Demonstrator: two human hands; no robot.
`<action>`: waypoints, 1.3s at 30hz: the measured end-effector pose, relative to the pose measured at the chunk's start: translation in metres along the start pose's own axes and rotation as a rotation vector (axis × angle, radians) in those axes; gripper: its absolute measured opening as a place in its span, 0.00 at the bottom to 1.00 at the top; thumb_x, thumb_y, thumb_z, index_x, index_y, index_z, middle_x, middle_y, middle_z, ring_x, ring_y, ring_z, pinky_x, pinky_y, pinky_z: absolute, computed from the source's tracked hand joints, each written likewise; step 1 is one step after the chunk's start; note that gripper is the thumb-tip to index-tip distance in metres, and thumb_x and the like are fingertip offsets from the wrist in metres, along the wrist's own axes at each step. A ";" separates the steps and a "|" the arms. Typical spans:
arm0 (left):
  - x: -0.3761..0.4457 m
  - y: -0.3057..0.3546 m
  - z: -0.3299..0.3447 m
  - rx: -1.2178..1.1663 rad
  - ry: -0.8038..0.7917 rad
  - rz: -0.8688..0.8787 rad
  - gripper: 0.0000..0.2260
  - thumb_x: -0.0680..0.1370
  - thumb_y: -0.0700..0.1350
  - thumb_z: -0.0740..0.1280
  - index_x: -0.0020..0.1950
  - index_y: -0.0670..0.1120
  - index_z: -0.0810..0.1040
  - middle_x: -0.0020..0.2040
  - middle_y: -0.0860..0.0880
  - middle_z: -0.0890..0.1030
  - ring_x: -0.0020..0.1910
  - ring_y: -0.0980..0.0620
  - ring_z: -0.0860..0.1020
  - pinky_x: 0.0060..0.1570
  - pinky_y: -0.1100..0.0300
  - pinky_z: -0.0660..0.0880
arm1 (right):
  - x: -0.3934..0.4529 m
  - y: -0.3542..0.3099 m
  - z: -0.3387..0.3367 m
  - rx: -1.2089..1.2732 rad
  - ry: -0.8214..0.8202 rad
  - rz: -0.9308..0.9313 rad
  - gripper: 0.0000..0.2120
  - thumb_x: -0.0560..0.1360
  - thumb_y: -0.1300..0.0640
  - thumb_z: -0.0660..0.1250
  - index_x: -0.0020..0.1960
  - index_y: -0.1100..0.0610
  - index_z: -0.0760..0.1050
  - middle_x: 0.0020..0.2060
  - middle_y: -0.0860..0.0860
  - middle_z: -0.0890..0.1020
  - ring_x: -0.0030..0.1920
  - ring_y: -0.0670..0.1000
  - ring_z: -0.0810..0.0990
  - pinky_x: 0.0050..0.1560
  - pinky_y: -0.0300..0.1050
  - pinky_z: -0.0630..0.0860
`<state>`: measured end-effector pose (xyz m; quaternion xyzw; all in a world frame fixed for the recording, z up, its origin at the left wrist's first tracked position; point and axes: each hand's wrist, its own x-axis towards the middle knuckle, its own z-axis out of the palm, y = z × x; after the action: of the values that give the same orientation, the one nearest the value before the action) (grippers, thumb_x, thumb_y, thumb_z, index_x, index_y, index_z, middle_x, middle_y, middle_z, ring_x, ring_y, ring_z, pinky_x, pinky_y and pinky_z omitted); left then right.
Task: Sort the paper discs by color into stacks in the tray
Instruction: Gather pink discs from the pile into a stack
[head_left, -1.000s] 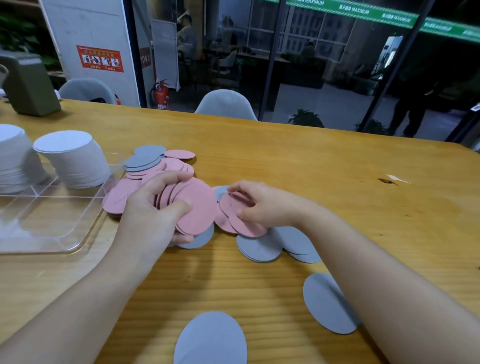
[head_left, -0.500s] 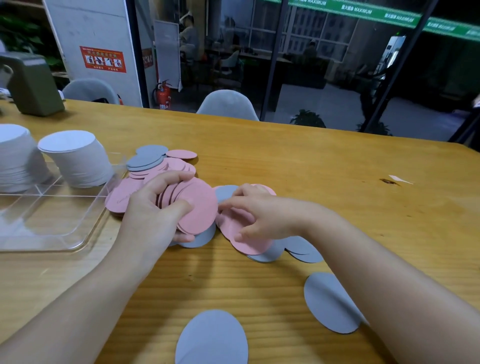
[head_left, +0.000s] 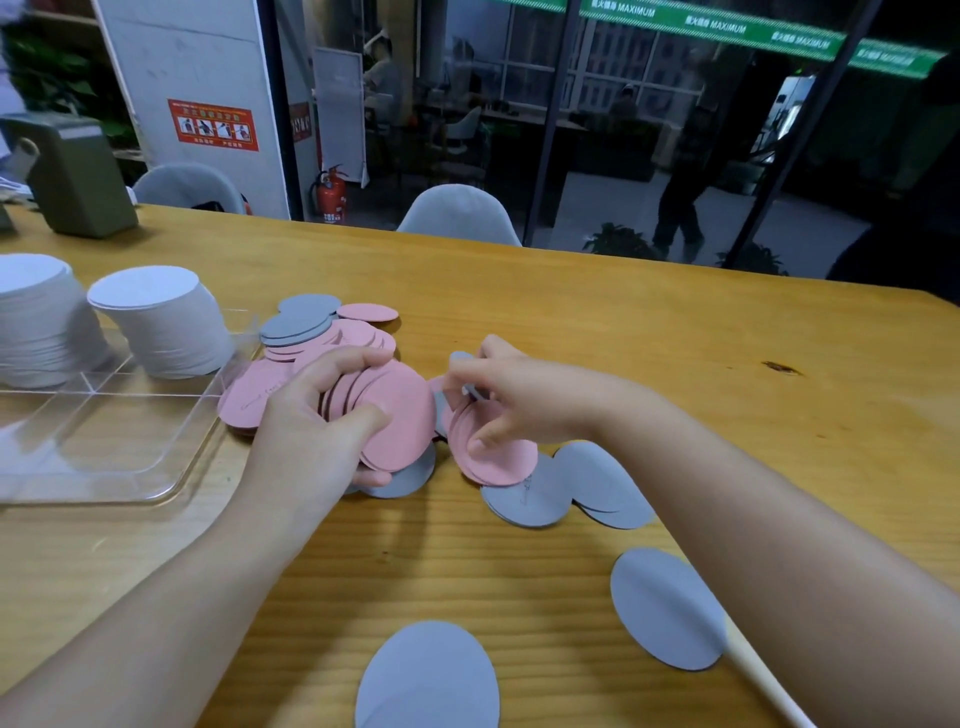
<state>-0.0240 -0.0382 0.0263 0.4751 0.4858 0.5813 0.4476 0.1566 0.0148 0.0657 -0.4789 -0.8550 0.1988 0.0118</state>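
My left hand (head_left: 317, 421) grips a fanned bundle of pink discs (head_left: 400, 415) just above the table. Right of it, my right hand (head_left: 524, 400) pinches a few pink discs (head_left: 498, 457), thumb on top, lifted at a tilt off the grey discs (head_left: 524, 501) beneath. More pink and grey discs lie in a loose pile (head_left: 311, 327) behind my left hand. Single grey discs lie near me, one at the front (head_left: 426, 680) and one at the right (head_left: 665, 608). The clear tray (head_left: 104, 452) at the left holds two white stacks (head_left: 161, 322), with its near compartments bare.
A green box (head_left: 78, 176) stands at the far left of the wooden table. Grey chairs (head_left: 460, 215) sit behind the far edge. A second white stack (head_left: 36, 317) fills the tray's far-left corner. A small dark mark (head_left: 779, 368) is on the wood at the right.
My right hand has gathered the pink discs from the table and raised them towards the left hand's bundle. The left hand has stayed put.
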 end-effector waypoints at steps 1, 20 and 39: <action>0.000 0.000 0.000 0.005 0.002 0.006 0.24 0.73 0.32 0.64 0.41 0.65 0.80 0.53 0.64 0.76 0.41 0.49 0.79 0.25 0.59 0.79 | -0.002 0.001 -0.001 0.019 0.024 -0.018 0.14 0.71 0.55 0.71 0.48 0.44 0.67 0.50 0.48 0.64 0.46 0.52 0.72 0.41 0.45 0.71; -0.003 -0.007 -0.001 0.026 -0.223 0.186 0.16 0.72 0.39 0.68 0.46 0.63 0.81 0.55 0.62 0.78 0.53 0.54 0.79 0.33 0.58 0.80 | -0.021 0.017 0.017 0.611 0.461 -0.100 0.09 0.71 0.60 0.72 0.39 0.49 0.75 0.39 0.51 0.73 0.37 0.47 0.70 0.40 0.35 0.70; 0.001 -0.013 -0.004 0.203 -0.261 0.144 0.17 0.66 0.45 0.66 0.48 0.66 0.81 0.61 0.55 0.73 0.54 0.51 0.77 0.29 0.59 0.78 | 0.008 0.066 0.020 0.220 0.401 0.376 0.23 0.75 0.45 0.65 0.66 0.54 0.71 0.61 0.50 0.76 0.65 0.52 0.68 0.60 0.41 0.67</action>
<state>-0.0269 -0.0362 0.0129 0.6228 0.4443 0.4934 0.4138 0.2015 0.0456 0.0223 -0.6543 -0.7054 0.1904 0.1952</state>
